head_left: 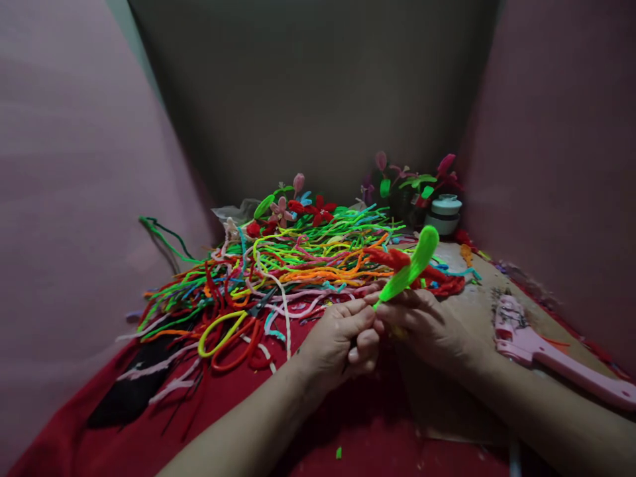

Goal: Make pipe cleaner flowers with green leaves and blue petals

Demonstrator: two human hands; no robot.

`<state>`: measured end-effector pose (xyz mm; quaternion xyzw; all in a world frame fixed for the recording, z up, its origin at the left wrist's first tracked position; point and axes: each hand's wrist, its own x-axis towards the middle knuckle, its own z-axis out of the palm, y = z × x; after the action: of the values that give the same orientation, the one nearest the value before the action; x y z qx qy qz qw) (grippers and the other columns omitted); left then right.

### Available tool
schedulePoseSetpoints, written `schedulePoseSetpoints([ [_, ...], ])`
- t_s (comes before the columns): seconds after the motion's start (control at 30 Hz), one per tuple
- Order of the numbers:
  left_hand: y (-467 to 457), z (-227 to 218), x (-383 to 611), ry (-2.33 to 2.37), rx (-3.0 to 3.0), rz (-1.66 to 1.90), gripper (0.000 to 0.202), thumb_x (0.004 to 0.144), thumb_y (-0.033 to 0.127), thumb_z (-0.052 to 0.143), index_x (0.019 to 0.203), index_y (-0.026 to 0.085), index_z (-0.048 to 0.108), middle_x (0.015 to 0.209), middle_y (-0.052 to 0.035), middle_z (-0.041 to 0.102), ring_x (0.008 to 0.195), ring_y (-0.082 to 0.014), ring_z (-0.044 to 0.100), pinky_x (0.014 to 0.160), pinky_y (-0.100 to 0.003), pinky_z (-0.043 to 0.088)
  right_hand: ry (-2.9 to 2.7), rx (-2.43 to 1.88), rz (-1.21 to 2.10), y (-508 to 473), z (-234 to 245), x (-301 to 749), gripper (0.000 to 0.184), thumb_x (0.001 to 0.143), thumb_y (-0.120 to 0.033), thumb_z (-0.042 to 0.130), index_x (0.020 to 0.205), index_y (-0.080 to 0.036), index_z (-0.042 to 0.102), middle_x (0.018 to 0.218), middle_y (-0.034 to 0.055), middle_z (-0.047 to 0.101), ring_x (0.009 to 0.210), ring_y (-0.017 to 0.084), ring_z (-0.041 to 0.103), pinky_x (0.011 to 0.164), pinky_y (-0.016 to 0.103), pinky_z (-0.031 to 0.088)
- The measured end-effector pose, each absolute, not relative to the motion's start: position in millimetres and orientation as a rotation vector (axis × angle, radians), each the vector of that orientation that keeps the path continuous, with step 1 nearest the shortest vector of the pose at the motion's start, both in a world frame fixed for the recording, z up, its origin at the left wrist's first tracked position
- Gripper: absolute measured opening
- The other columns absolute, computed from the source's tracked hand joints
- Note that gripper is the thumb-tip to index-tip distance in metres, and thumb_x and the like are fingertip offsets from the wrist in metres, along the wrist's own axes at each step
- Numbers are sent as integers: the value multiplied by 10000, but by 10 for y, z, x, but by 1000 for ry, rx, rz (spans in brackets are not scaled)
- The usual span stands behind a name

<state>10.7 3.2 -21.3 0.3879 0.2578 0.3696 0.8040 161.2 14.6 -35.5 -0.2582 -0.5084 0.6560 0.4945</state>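
Observation:
A bright green pipe-cleaner leaf (412, 265) stands tilted up to the right above my two hands. My left hand (350, 328) is closed, its thumb and fingers pinching around the base of the leaf. My right hand (422, 321) meets it there, with its fingers pressed at the leaf's base from the right. Just behind the leaf, red pipe-cleaner petals (390, 258) stick out; whether they belong to the held piece I cannot tell. Most of the stem is hidden by my fingers.
A big heap of coloured pipe cleaners (318, 248) covers the table's middle, with scissors (233, 334) at its near left. Finished flowers (281, 211) lie behind. A pink glue gun (541, 354) rests on cardboard (460, 397) at right. A pale jar (444, 212) stands at the back.

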Motion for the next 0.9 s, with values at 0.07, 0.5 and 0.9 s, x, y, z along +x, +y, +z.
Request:
schedulePoseSetpoints([
  [0.07,53,-241,69,426,780,672,181,806,303,546,724,142,526,415,104,316,293,-14,139,298,-139,197,-1268,-624,1571,138,-352,1619,134,704,-203,641,823,-212,702,720,11,662,645,138,568,579,251,419],
  [0.5,57,-220,145,1172,2158,1003,127,836,208,417,810,177,538,669,0,514,583,-105,438,593,-241,336,-1321,-763,1276,155,-211,1578,116,698,-302,647,775,-230,696,725,26,666,727,207,588,702,337,471],
  [0.9,59,-277,76,1082,1509,956,266,836,321,458,626,159,459,518,60,359,478,-59,301,462,-190,246,-1419,-875,1236,182,-383,1531,171,720,-330,656,870,-249,662,828,0,659,799,169,595,790,331,484],
])
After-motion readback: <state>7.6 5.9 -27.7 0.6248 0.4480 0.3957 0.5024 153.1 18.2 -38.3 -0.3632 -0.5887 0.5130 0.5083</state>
